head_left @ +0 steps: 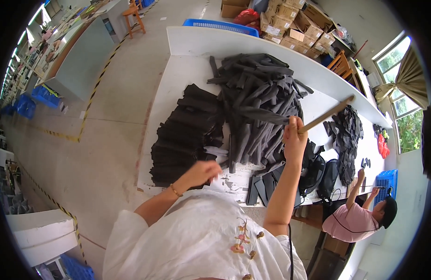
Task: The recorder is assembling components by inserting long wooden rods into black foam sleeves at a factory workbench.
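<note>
My right hand (296,140) is raised over the table, its fingers closed round a flat wooden stick (328,113) that slants up to the right. The end of a dark grey fabric strip (262,115) meets the same fingers. Behind it rises a big loose heap of dark grey fabric strips (257,79). My left hand (202,173) hovers at the near side, smeared by motion, so its grip is unclear. Close to it lie a neater stack of black fabric strips (187,126) and a lighter grey piece (216,151).
A low white board (215,39) edges the table's far side. To the right are black bags (328,179), flat dark panels (261,190) and a pile of black pieces (348,140). A co-worker in pink (348,221) works at the right end, near a blue basket (386,184).
</note>
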A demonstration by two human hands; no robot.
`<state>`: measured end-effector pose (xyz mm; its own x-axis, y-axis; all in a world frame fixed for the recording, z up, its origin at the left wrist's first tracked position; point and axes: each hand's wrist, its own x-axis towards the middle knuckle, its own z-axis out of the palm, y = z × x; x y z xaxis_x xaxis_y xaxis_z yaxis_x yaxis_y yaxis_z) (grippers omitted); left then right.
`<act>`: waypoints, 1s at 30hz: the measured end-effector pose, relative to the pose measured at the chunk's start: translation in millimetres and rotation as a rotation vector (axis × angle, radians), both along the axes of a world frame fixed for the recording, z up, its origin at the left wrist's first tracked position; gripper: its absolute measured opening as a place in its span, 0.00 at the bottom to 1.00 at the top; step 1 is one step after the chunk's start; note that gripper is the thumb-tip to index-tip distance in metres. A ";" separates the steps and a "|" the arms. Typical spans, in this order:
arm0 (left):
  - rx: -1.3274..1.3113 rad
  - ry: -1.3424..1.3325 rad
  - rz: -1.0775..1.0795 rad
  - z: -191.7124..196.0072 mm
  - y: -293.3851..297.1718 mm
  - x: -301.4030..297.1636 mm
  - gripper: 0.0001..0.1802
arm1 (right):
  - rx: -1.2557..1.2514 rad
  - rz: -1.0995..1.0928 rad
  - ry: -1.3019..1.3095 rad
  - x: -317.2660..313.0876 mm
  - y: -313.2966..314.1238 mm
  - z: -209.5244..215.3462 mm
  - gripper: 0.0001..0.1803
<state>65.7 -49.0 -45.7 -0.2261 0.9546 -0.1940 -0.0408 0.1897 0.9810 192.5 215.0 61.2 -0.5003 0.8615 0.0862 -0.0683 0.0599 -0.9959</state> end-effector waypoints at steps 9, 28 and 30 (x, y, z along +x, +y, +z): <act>0.744 0.645 0.242 93.8 93.9 -38.5 0.36 | -0.075 0.354 -0.065 -20.1 -49.7 14.1 0.12; 0.544 0.137 0.440 69.9 77.5 -19.3 0.12 | -0.236 0.228 -0.221 -10.6 -42.4 8.9 0.14; 0.601 0.228 0.395 79.6 84.6 -24.3 0.12 | -0.241 0.310 -0.209 -17.4 -55.8 3.4 0.15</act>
<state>41.4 35.5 33.9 -0.5455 0.7211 0.4272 0.2217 -0.3674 0.9033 175.0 159.2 64.7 -0.7237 0.6511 -0.2289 0.1576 -0.1671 -0.9733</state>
